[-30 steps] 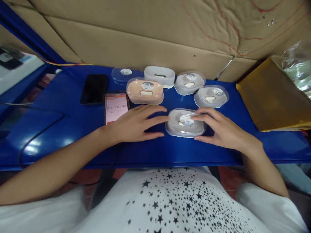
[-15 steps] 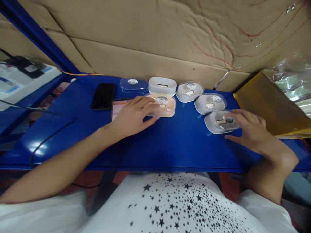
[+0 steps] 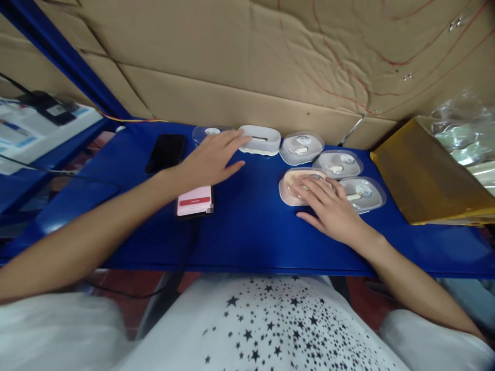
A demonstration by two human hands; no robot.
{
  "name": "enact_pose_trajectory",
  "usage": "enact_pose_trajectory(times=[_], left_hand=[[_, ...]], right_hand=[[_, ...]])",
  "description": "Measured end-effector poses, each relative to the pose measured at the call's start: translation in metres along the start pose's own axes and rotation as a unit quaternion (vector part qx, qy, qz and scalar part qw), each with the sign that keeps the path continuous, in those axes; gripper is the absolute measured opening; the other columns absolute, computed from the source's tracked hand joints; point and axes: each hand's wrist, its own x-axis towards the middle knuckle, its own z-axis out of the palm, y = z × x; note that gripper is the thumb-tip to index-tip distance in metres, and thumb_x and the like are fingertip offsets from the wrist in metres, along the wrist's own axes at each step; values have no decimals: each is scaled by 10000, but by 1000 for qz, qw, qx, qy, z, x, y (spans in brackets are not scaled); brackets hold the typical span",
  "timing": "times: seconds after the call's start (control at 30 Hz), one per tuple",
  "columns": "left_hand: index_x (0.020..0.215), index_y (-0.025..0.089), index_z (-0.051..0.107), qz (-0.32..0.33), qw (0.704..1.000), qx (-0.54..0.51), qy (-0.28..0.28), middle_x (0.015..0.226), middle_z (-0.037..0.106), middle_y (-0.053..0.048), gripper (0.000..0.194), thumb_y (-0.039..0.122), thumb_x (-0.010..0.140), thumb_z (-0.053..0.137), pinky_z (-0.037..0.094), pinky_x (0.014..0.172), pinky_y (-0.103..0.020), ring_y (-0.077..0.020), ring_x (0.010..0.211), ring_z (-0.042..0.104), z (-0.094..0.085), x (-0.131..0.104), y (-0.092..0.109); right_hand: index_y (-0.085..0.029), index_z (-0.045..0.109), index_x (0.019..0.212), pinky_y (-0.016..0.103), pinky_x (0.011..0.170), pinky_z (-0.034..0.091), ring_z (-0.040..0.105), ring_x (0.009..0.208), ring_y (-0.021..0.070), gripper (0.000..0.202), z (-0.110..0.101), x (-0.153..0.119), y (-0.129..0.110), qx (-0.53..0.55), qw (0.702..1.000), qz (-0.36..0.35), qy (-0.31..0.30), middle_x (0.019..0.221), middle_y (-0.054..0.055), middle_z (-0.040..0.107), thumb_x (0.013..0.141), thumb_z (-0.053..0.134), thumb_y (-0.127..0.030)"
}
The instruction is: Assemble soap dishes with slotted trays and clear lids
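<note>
My left hand (image 3: 216,157) reaches over the table with fingers stretched out. Its fingertips are at the left end of a white oval plastic case (image 3: 266,138) with a dark slot in its top; contact is unclear. Partly behind this hand lies a clear oval lid (image 3: 200,134) with a round sticker. My right hand (image 3: 328,208) lies flat over a pinkish oval case (image 3: 288,188) under a clear cover, thumb apart in front. It hides much of that case. Beside it are more clear-covered oval cases, a back one (image 3: 301,148), a middle one (image 3: 342,164) and a front one (image 3: 371,193).
A black phone (image 3: 166,152) and a second phone with a lit pink screen (image 3: 195,201) lie on the blue table (image 3: 247,242). To the right stands a cardboard box (image 3: 429,175) beside clear plastic packaging (image 3: 464,134). At left are a black adapter (image 3: 54,111) and cables.
The pinkish case has moved right, from beside my left hand to under my right hand. My right hand has shifted left, off the front clear-covered case. My left hand has moved slightly back and left.
</note>
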Motion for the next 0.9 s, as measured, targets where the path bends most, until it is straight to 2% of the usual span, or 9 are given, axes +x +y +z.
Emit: enact_pose_trajectory(times=[0.1, 0.2, 0.3, 0.37, 0.43, 0.53, 0.67, 0.77, 0.9], left_hand=[[1631, 186, 485, -6, 999, 32, -17, 1663, 521, -218, 693, 436, 1004, 642, 332, 1248, -707, -448, 1545, 466, 9, 31, -19], [1501, 162, 619, 2, 996, 45, -81, 1498, 663, -204, 562, 377, 983, 644, 371, 1224, -661, -412, 1420, 586, 20, 51, -12], [1293, 158, 744, 7, 993, 5, -119, 1311, 746, -172, 381, 343, 974, 648, 486, 1117, -542, -361, 1246, 688, 21, 47, 17], [1220, 185, 769, -8, 992, -69, -101, 1222, 770, -123, 324, 344, 954, 678, 530, 1034, -459, -309, 1137, 719, 16, 32, 44], [1144, 201, 782, -36, 982, -175, -54, 1155, 777, -82, 267, 377, 968, 686, 542, 980, -387, -252, 1057, 727, 5, 13, 69], [1064, 238, 788, -116, 937, -327, -32, 1040, 786, -25, 251, 464, 979, 719, 550, 835, -298, -183, 907, 716, -13, -10, 93], [1010, 237, 805, -211, 850, -475, -80, 859, 763, -2, 271, 491, 917, 796, 479, 633, -255, -148, 733, 655, -25, -19, 98], [992, 235, 811, -247, 803, -537, -78, 842, 743, -1, 275, 498, 909, 807, 447, 601, -244, -135, 712, 628, -21, -18, 97], [988, 249, 792, -254, 783, -567, -39, 879, 714, 6, 238, 463, 893, 834, 459, 631, -245, -128, 739, 606, -12, -18, 102]], right_hand=[[-273, 263, 1756, 689, 1269, 337, 511, 1538, 413, 741, -2, 1, 0, -13, 999, 34, 12, 1675, 179, 530, 1105, 594, -397], [-244, 243, 1761, 712, 1242, 348, 523, 1516, 447, 771, -4, -3, 1, -34, 997, 64, 17, 1659, 217, 535, 1102, 593, -435], [-200, 230, 1761, 704, 1225, 355, 517, 1512, 464, 797, -5, -7, 4, -53, 995, 83, 28, 1659, 245, 523, 1099, 598, -451], [-218, 236, 1761, 675, 1236, 340, 511, 1519, 446, 790, -5, -8, 3, -48, 996, 66, 43, 1674, 222, 515, 1099, 606, -438], [-234, 292, 1746, 623, 1255, 317, 525, 1511, 407, 744, -4, -7, -2, -35, 997, 22, 58, 1665, 184, 541, 1102, 615, -420], [-178, 447, 1667, 526, 1248, 315, 579, 1458, 348, 624, -5, -4, -15, -18, 996, -51, 67, 1606, 168, 613, 1114, 612, -414], [-179, 550, 1579, 449, 1189, 361, 651, 1354, 288, 508, -4, -1, -27, -36, 990, -85, 110, 1526, 142, 686, 1110, 641, -352], [-167, 482, 1636, 418, 1131, 414, 693, 1254, 259, 600, -2, -3, -28, -66, 982, -89, 155, 1420, 116, 756, 1083, 689, -269], [-183, 278, 1750, 371, 1040, 513, 717, 1190, 237, 801, -1, -4, -29, -58, 980, -80, 170, 1355, 84, 786, 1059, 679, -131]])
